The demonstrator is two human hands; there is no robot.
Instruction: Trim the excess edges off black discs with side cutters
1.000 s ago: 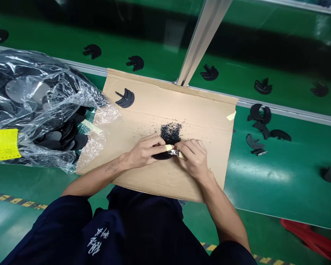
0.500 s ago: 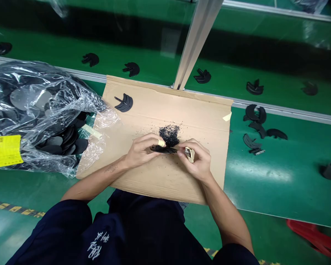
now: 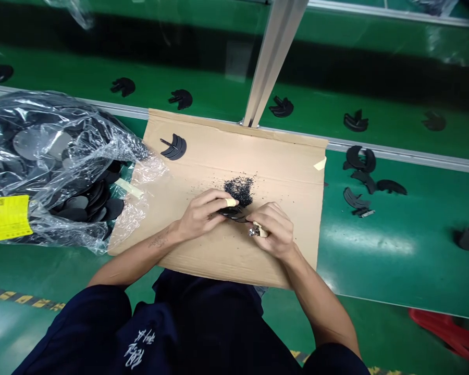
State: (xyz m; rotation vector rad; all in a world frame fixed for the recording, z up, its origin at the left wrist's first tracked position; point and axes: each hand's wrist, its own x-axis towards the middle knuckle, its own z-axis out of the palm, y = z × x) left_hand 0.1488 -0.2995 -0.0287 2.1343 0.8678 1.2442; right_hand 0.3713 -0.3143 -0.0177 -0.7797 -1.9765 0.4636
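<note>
My left hand (image 3: pixel 201 214) is closed on the left side of a curved black plastic part (image 3: pixel 236 214), with pale tape round one digit. My right hand (image 3: pixel 275 229) is wrapped round a small tool (image 3: pixel 254 230) with a shiny metal end and a tan covering; its exact kind is hard to make out. Fingertips of that hand touch the right end of the black part. Just beyond the part lies a heap of small black scraps (image 3: pixel 239 188) on a cardboard sheet (image 3: pixel 207 255). A ribbed, curved black piece (image 3: pixel 174 147) rests at the sheet's far left.
At left, a clear plastic bag (image 3: pixel 66 156) with a yellow label spills flat black discs (image 3: pixel 113 208) onto the cardboard. Several curved black pieces (image 3: pixel 359 159) lie on the green table to the right. A metal post (image 3: pixel 273 62) rises behind the cardboard; more black parts lie beyond it.
The black part has tilted, showing more of its face. My right hand has turned and shifted slightly left, bringing the tool's metal end into view.
</note>
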